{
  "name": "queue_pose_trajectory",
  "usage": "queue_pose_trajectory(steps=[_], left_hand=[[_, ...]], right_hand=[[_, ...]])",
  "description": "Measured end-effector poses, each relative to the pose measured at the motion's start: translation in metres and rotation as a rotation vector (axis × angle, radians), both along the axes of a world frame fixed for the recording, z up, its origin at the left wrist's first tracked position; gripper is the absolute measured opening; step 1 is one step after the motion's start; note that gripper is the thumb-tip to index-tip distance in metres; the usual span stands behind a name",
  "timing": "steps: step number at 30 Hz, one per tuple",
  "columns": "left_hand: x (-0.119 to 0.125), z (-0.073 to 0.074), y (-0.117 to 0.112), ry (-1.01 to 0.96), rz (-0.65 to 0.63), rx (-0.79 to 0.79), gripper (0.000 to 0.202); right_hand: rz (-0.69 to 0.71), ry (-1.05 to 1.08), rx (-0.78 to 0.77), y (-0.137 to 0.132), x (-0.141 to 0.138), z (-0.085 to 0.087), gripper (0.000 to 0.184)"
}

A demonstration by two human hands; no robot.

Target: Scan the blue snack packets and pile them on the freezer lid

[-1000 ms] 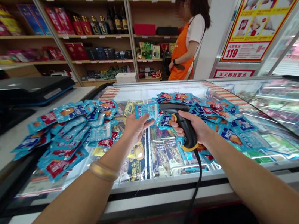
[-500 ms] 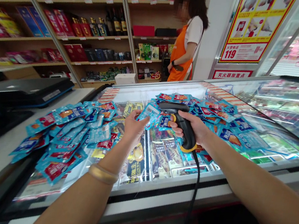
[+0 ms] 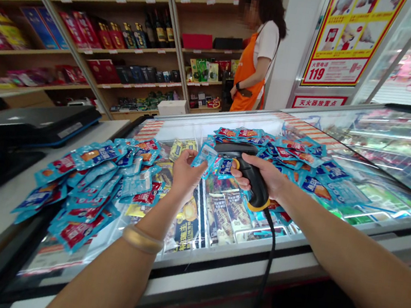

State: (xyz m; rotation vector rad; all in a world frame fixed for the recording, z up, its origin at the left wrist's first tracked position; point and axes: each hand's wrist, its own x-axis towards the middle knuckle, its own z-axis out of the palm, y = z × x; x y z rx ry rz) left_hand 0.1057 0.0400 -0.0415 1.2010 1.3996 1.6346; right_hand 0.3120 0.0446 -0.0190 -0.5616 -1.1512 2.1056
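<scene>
A small blue snack packet (image 3: 205, 155) is pinched between the thumb and fingers of my left hand (image 3: 187, 172), its printed back turned toward me. Wrapped round the grip of a black and yellow barcode scanner (image 3: 254, 180) is my right hand (image 3: 264, 174). The scanner's head points left, close to the packet. To the left, a heap of blue and red snack packets (image 3: 96, 178) spreads over the glass lid. Another heap of such packets (image 3: 294, 155) lies behind and right of the scanner.
Beneath the packets is a glass-topped freezer (image 3: 172, 268) with ice creams inside. The scanner's black cable (image 3: 267, 268) hangs over its front edge. A dark device (image 3: 58, 123) stands on the left counter. Beyond the freezer, a person in an orange apron (image 3: 247, 72) stands beside stocked shelves (image 3: 128, 50).
My left hand has tilted the packet a little, keeping it near the scanner's head. The scanner has shifted slightly to the left. Both heaps look the same.
</scene>
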Motion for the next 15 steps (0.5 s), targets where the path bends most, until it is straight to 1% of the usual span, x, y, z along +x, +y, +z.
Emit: queue_pose_trajectory(steps=[2,4,6,8,9,11,13,15], left_hand=[[0.001,-0.002,0.001,0.006,-0.025,0.001,0.029],[0.0,-0.001,0.002,0.049,-0.001,-0.013,0.027],[-0.007,0.006,0.003,0.172,0.084,0.01,0.023],[-0.022,0.02,0.001,0.355,0.174,0.102,0.02],[-0.033,0.028,0.0,0.454,0.206,0.157,0.022],[-0.062,0.048,-0.006,0.631,0.211,0.233,0.034],[-0.098,0.064,-0.016,0.829,0.249,0.208,0.041],[-0.133,0.073,-0.027,1.015,0.311,0.114,0.046]], right_hand=[[-0.006,0.012,-0.015,-0.001,0.0,0.001,0.026],[-0.03,0.035,-0.037,-0.001,-0.001,0.003,0.025],[-0.062,0.055,-0.067,-0.002,-0.005,0.005,0.024],[-0.079,0.07,-0.099,-0.003,-0.013,0.009,0.024],[-0.074,0.077,-0.112,-0.003,-0.019,0.011,0.024],[-0.052,0.1,-0.13,-0.003,-0.036,0.017,0.024],[-0.02,0.128,-0.145,-0.004,-0.058,0.022,0.025],[0.024,0.148,-0.167,-0.005,-0.084,0.027,0.025]])
